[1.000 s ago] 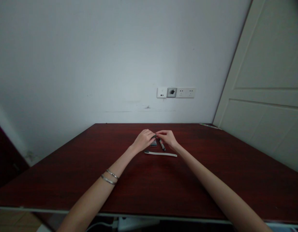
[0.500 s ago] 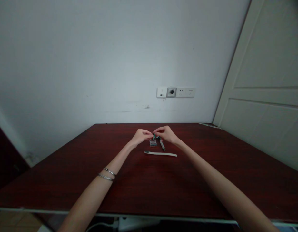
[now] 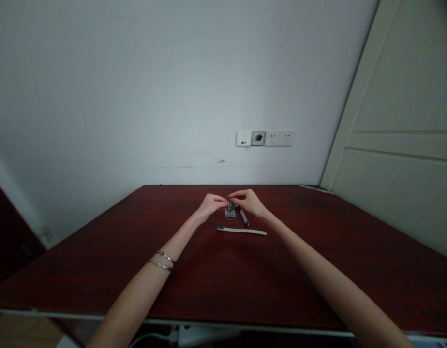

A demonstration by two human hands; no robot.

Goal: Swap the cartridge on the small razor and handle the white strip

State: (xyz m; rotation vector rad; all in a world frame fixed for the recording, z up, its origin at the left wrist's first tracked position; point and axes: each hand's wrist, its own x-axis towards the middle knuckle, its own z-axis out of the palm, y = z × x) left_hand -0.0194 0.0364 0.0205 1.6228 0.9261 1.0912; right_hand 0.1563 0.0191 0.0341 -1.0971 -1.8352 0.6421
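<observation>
Both hands meet above the middle of the table around a small, thin green-and-dark piece [image 3: 230, 206] too small to name. The fingertips of my left hand [image 3: 211, 205] are closed on its left side. From the right, my right hand [image 3: 248, 200] pinches at its upper end, fingers together. Just beneath the piece lies a small clear flat case [image 3: 230, 215], its upper part partly covered. A short dark-and-light stick-like object [image 3: 243, 216] rests slantwise below my right hand. Nearer to me, a slim pale strip with a dark left end [image 3: 241, 230] lies crosswise.
The dark red wooden table [image 3: 209, 275] reaches back to a white wall with several socket plates [image 3: 265, 138]. A pale panelled door [image 3: 401, 130] stands at the right. Below the front edge are a white cable and a white object [image 3: 201, 334].
The green-and-dark piece now stands more upright between my fingers. My right hand has shifted very slightly left. The case, the stick-like object and the strip stay where they lay.
</observation>
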